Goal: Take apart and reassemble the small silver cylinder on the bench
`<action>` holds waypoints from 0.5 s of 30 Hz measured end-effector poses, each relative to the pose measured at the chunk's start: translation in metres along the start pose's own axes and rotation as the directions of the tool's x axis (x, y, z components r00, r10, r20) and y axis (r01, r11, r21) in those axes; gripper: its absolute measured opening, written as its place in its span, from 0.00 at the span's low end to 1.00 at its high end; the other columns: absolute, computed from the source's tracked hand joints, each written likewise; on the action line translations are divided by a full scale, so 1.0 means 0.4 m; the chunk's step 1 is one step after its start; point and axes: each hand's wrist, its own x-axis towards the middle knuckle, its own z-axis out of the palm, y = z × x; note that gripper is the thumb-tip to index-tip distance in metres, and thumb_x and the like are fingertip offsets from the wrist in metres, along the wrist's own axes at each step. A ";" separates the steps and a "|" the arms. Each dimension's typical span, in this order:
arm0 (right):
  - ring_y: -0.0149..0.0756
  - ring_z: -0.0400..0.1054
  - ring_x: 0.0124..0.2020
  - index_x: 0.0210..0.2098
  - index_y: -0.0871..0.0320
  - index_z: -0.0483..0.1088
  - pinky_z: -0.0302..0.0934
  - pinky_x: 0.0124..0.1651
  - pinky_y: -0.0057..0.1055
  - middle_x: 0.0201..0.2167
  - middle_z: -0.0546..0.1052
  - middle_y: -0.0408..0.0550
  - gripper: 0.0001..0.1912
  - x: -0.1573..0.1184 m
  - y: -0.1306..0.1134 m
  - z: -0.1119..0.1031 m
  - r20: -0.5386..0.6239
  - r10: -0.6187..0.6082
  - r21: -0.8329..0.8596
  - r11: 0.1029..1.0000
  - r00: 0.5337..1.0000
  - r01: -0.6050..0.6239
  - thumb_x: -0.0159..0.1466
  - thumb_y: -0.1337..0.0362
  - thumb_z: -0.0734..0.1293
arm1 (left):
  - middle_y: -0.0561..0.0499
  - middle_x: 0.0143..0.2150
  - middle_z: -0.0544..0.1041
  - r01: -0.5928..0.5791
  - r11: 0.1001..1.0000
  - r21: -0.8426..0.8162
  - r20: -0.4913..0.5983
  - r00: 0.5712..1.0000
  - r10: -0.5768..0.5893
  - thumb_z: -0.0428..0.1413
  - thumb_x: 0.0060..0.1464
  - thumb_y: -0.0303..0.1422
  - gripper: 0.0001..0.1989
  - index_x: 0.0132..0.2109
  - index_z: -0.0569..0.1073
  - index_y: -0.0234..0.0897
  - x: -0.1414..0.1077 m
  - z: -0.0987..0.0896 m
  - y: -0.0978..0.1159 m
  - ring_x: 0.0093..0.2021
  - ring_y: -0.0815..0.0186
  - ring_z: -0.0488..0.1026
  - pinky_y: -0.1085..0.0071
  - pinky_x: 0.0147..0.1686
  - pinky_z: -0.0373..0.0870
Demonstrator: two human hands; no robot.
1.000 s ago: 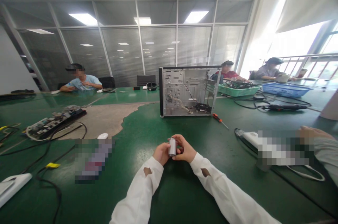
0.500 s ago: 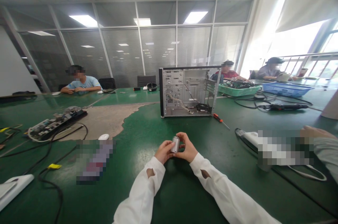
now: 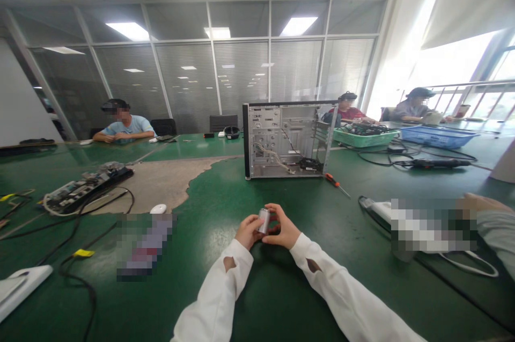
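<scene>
A small silver metal cylinder point(image 3: 263, 220) stands slightly tilted between my hands, above the green tabletop. My left hand point(image 3: 248, 231) is closed around its left side, the thumb lying across the front. From the right, my right hand point(image 3: 284, 228) curves about it, index finger by the top end and thumb by the lower end. Exactly where the right fingertips touch is hard to make out. Beyond my hands stands an open computer case point(image 3: 287, 140), some wires and a black part inside. An orange-handled screwdriver point(image 3: 333, 181) lies at its right foot.
Left are a tray of electronic parts point(image 3: 90, 189), black cables, a white mouse-like object point(image 3: 158, 209) and a blurred-out item. Green point(image 3: 364, 139) and blue point(image 3: 438, 137) baskets stand back right. Near right lies a white power strip point(image 3: 382, 212); another person's hand point(image 3: 485, 203) is beside it. Others sit across.
The cylinder has shifted slightly left in my left hand. My right hand's fingertips have also moved a little left. The case and screwdriver have stayed put.
</scene>
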 end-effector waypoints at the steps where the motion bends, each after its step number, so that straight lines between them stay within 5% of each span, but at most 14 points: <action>1: 0.35 0.61 0.39 0.47 0.50 0.47 0.60 0.28 0.27 0.46 0.57 0.50 0.42 0.000 0.003 0.000 0.010 0.009 0.025 1.000 1.000 -0.009 0.38 0.67 0.72 | 0.53 0.22 0.70 0.021 1.000 -0.015 0.002 1.000 -0.021 0.60 0.34 0.35 0.14 0.28 0.65 0.34 -0.004 0.002 0.005 0.23 0.67 0.69 0.70 0.26 0.63; 15: 0.34 0.60 0.39 0.47 0.49 0.48 0.59 0.28 0.25 0.46 0.57 0.49 0.40 -0.004 -0.018 0.012 0.007 0.003 0.119 0.993 1.000 -0.004 0.39 0.69 0.71 | 0.45 0.24 0.72 0.226 0.953 -0.204 0.208 0.961 -0.183 0.49 0.44 0.36 0.15 0.36 0.68 0.28 -0.035 0.010 0.031 0.29 0.63 0.70 0.72 0.25 0.60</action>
